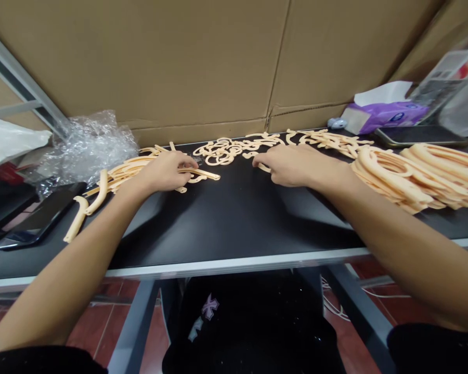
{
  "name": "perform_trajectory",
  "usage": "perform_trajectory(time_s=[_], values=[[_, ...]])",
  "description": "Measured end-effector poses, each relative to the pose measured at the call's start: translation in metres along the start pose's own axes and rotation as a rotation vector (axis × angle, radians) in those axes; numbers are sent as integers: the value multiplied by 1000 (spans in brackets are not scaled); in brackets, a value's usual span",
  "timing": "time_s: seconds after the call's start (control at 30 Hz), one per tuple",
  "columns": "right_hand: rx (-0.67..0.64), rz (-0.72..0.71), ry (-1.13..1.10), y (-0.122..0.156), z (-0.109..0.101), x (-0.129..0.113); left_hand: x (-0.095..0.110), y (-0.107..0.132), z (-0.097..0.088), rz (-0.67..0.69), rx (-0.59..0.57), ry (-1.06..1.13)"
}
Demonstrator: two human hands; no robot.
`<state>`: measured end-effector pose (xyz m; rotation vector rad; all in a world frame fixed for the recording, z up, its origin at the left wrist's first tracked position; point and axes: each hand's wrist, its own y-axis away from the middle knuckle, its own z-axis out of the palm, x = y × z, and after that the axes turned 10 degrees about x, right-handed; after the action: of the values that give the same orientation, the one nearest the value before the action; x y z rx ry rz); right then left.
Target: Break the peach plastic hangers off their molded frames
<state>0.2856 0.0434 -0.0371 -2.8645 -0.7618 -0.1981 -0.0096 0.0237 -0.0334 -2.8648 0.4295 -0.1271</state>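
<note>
My left hand is over the pile of long beige strips on the left of the table. Its fingers are curled on one thin beige strip, whose end with a hole points right. My right hand reaches in from the right, palm down. Its fingertips close on a small curved beige piece, partly hidden beneath the hand. Between and behind the hands lie small beige rings and hooked pieces. Thin beige pieces are heaped behind my right wrist.
Stacks of large curved beige parts stand at the right. A phone and crumpled clear plastic are on the left. A purple tissue pack and a dark tablet-like device sit at the back right, before a cardboard wall.
</note>
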Motion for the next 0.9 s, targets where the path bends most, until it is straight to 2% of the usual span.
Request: perform_trajectory(time_s=[0.2,0.33,0.47,0.6,0.77,0.9], values=[[11,1,21,-3,4,5,-6,0,3,27,20,-6],[94,-5,13,-1,2,-1,-11,-1,9,75,62,20],[216,-101,-23,-5,8,-14,-6,1,12,173,143,54],[204,-174,-46,-18,14,-26,4,4,11,182,123,57],[245,4,-26,-47,12,-33,8,5,12,199,127,58],[202,38,-85,-67,13,-39,6,3,17,254,139,64]])
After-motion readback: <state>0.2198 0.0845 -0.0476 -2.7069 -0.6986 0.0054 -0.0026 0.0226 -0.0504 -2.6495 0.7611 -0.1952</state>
